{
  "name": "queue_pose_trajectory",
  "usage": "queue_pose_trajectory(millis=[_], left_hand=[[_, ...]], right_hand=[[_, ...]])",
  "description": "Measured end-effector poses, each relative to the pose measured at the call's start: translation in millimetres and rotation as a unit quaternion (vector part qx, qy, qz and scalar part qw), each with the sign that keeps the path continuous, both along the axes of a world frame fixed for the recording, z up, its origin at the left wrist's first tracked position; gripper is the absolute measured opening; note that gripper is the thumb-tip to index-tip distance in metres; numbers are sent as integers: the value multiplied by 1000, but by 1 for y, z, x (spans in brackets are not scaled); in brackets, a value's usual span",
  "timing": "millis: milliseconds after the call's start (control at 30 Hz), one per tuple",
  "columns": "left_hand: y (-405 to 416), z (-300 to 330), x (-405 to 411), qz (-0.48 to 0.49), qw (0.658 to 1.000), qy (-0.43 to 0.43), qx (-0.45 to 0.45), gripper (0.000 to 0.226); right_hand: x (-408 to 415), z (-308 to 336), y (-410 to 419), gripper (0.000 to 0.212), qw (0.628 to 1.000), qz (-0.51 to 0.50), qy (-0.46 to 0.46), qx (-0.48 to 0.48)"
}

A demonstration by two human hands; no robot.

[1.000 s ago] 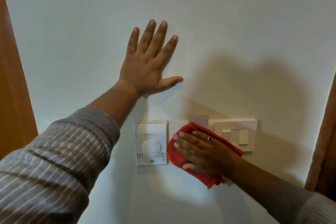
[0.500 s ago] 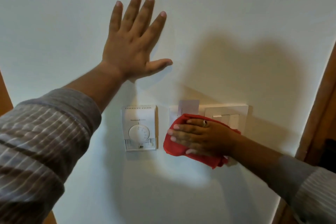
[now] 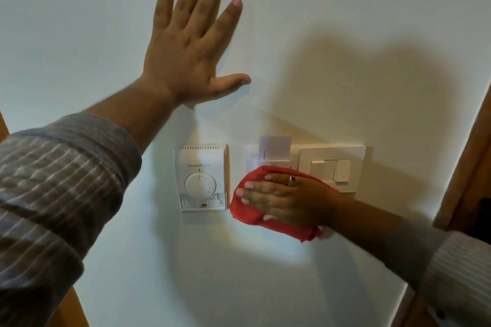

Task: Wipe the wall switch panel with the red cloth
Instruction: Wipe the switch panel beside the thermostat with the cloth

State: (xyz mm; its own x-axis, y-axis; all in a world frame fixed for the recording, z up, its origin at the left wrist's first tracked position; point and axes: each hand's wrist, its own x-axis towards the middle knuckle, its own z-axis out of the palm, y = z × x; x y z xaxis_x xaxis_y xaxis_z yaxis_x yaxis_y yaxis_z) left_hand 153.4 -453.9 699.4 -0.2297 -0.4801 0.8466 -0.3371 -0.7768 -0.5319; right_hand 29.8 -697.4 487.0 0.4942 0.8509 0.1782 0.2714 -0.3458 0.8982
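Observation:
The white wall switch panel (image 3: 330,167) is mounted on the wall at the right, its rocker switches uncovered. My right hand (image 3: 289,200) lies flat on the red cloth (image 3: 245,211) and presses it against the panel's left part, below a key card (image 3: 275,148) that sticks up from a slot. The cloth hides that left part. My left hand (image 3: 190,45) rests flat on the bare wall up and to the left, fingers spread, holding nothing.
A white dial thermostat (image 3: 201,178) hangs on the wall just left of the cloth. A brown wooden door frame (image 3: 467,167) runs along the right edge, and more wood (image 3: 71,310) shows at the lower left.
My right hand and the cloth have slid left across the panel, so more of the rocker switches now shows. The view has shifted; my left hand stays flat on the wall.

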Motion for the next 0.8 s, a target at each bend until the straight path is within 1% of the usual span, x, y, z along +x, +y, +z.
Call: queue_pose_trajectory(millis=[67, 133, 167, 267, 300, 333, 367, 433, 467, 500, 533, 567, 633, 733, 800], left_hand=[[1, 1, -1, 4, 1000, 2, -4, 105], [1, 1, -3, -2, 1000, 8, -3, 105], [1, 0, -3, -3, 1000, 12, -3, 105], [0, -2, -5, 0, 1000, 27, -8, 104], [0, -2, -5, 0, 999, 32, -7, 104], [2, -3, -5, 2, 999, 37, -8, 105], [3, -2, -6, 5, 999, 37, -10, 105], [2, -3, -8, 2, 999, 35, -6, 104], [2, -3, -8, 2, 999, 37, -5, 104], [2, -3, -9, 5, 999, 39, -4, 104], [3, -3, -9, 8, 999, 42, -5, 105], [3, -3, -9, 10, 999, 45, -7, 105], [4, -3, -9, 12, 999, 51, -7, 105], [2, -5, -10, 10, 999, 51, -6, 105], [3, -4, -10, 10, 998, 58, -5, 104]], right_hand=[[0, 10, -2, 69, 1000, 9, 3, 9], [-2, 8, 1, 69, 996, 26, -41, 75], [-3, 5, 6, 69, 989, 35, -74, 127], [1, -7, 29, 69, 943, 22, -167, 287], [3, -12, 36, 70, 930, 9, -184, 318], [4, -16, 39, 70, 927, 3, -193, 321], [4, -17, 38, 70, 938, 8, -190, 291], [0, -13, 21, 68, 977, 34, -138, 156], [-2, -7, 11, 68, 990, 45, -99, 94], [-3, 0, 4, 68, 995, 49, -67, 57], [-3, 6, 0, 69, 996, 52, -51, 48], [-2, 8, -2, 71, 995, 56, -54, 64], [-1, 5, 0, 73, 984, 57, -103, 136], [1, -8, 11, 76, 949, 39, -185, 251], [3, -14, 18, 77, 935, 26, -198, 294]])
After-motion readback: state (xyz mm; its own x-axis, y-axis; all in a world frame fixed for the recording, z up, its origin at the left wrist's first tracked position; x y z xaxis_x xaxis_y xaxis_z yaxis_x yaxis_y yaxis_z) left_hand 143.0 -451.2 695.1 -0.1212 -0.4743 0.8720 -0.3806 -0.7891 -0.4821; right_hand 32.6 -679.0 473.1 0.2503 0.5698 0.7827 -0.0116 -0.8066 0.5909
